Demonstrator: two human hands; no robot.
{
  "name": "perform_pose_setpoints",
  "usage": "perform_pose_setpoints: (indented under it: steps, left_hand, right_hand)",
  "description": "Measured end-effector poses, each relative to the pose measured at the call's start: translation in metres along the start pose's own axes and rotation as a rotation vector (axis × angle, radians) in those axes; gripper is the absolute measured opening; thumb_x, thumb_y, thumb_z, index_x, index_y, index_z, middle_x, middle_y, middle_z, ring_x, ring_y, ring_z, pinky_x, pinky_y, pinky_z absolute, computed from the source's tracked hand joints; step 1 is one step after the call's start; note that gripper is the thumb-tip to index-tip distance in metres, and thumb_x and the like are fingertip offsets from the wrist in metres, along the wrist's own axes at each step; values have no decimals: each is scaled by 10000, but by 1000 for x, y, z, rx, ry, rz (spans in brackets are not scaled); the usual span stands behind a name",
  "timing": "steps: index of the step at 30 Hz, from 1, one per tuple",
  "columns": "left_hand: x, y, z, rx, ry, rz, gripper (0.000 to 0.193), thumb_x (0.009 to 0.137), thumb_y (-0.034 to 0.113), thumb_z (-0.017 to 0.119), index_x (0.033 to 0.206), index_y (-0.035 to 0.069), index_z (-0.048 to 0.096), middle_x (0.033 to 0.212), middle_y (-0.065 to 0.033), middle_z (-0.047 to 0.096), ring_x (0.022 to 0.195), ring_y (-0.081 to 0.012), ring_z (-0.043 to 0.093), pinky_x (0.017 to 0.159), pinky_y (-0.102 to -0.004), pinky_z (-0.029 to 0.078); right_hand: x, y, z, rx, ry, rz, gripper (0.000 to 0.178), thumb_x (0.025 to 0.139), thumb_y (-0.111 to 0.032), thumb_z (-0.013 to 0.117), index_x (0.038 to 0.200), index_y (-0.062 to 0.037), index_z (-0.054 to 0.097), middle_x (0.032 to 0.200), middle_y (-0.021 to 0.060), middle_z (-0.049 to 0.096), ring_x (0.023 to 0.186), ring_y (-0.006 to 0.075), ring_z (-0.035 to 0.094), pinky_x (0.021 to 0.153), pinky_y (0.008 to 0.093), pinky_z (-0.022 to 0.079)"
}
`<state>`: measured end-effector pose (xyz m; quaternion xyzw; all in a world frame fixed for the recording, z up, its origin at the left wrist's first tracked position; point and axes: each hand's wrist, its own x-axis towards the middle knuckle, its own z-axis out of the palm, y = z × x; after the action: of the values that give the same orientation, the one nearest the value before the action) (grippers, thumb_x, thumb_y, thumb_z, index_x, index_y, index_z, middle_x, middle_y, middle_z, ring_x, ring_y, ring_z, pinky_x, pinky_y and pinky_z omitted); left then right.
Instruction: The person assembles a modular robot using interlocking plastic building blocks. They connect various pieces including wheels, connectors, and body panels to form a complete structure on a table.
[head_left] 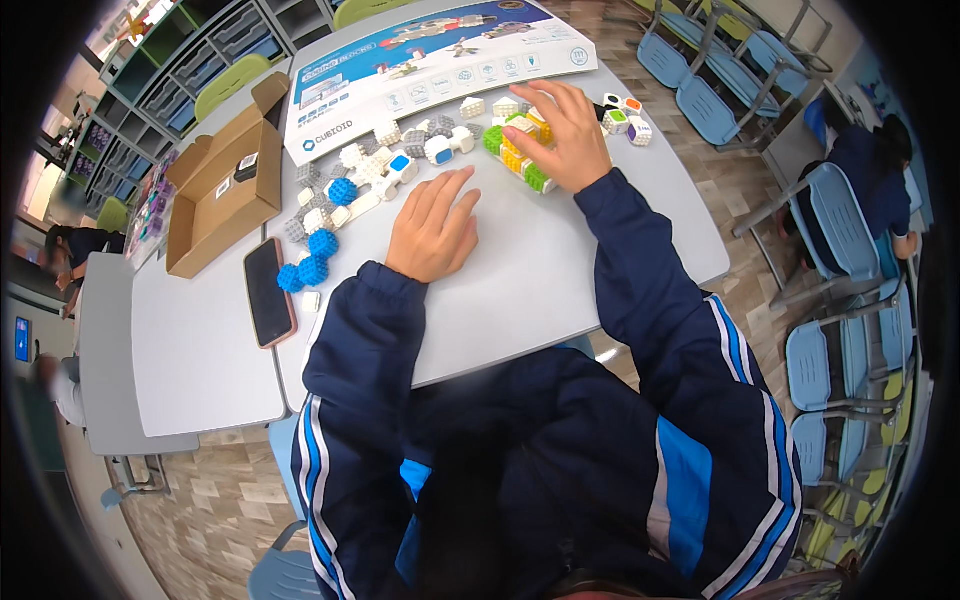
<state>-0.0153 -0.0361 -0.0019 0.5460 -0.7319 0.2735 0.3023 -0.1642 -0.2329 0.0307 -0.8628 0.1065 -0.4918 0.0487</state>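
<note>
My left hand (434, 228) lies on the white table with its fingers loosely stretched out and nothing in them. Just beyond it is a cluster of white and grey studded blocks (375, 165), some with blue-faced modules. My right hand (568, 140) is over a group of green and yellow studded blocks (515, 160), thumb and fingers spread apart. Its palm side hides part of that group, and whether the fingertips touch it is unclear. Blue ball-like studded pieces (313, 270) sit left of my left hand, with a small white cube (311, 302) near them.
A large printed box (440, 70) spans the table's far side. At left are an open cardboard box (225, 195) and a dark-screened phone (270, 292). White cubes with coloured faces (638, 130) lie right of my right hand. Blue chairs (845, 220) and a seated person are farther right.
</note>
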Motion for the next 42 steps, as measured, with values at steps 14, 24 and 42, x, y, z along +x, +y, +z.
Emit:
perform_pose_setpoints:
  steps: [14,24,42]
  left_hand:
    - [-11,5,0,-504,-94,-366,702,675,201,810,1283,4,520,1317,-194,550,1196,-368,539,1023,-422,428]
    - [-22,22,8,-921,-132,-584,641,655,150,852,1239,88,595,1274,-130,597,1242,-321,517,1016,-400,438]
    - [-28,17,16,-679,-155,-422,510,681,252,815,1153,137,661,1335,-120,551,1257,-313,500,1145,-526,220]
  right_hand:
    - [-12,-76,6,280,-236,-301,349,793,-402,749,819,-75,631,737,36,557,693,213,569,538,334,473]
    - [-16,-87,-1,347,-290,-401,325,785,-339,769,848,-44,647,815,78,653,734,228,646,559,317,507]
    - [-18,-95,-3,336,-158,-421,329,763,-332,786,792,-43,630,720,75,597,682,236,625,544,331,498]
